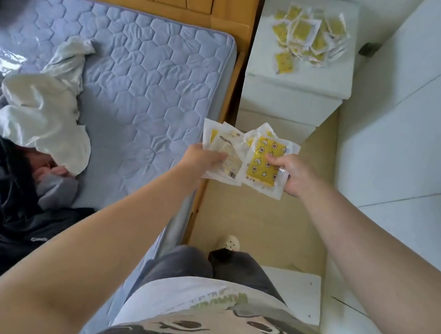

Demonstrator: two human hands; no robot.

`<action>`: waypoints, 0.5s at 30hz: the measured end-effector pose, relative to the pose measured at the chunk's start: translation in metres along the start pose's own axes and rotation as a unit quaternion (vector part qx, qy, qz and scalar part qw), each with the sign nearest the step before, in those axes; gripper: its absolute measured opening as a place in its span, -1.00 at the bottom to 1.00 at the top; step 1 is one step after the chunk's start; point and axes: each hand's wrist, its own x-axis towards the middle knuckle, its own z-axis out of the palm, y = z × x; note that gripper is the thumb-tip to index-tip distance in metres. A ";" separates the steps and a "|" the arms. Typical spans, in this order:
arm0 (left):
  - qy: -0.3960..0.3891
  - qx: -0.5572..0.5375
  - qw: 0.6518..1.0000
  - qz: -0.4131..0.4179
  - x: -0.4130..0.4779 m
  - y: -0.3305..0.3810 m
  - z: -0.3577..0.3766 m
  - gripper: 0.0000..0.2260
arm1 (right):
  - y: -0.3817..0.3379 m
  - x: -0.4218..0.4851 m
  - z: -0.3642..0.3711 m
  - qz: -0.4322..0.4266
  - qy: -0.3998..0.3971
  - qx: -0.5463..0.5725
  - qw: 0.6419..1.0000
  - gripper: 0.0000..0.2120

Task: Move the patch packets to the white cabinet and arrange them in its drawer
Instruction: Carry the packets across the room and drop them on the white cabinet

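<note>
Both of my hands hold a fan of patch packets [258, 169], white sachets with yellow patterned patches inside, in the air above the gap between bed and cabinet. My left hand [203, 159] grips the left packets from below. My right hand [291, 176] pinches the front yellow packet at its right edge. Ahead stands the white cabinet [293, 98], its drawers shut. A loose pile of several more patch packets [306, 35] lies on its top.
The bed with a lilac quilted mattress [141, 78] and wooden frame fills the left, strewn with a white cloth [44, 110] and dark clothing [10, 223]. White wardrobe doors [421, 123] line the right. A narrow strip of wooden floor [257, 222] runs toward the cabinet.
</note>
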 end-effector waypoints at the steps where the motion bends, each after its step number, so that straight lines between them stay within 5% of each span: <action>1: 0.003 -0.011 1.000 -0.006 0.015 0.016 0.009 -0.80 | -0.021 0.012 -0.003 0.000 0.001 0.002 1.000 -0.79; 15: -0.066 -0.037 0.996 -0.039 0.277 0.245 0.119 -0.84 | -0.294 0.213 -0.023 0.043 0.063 0.079 0.994 -0.83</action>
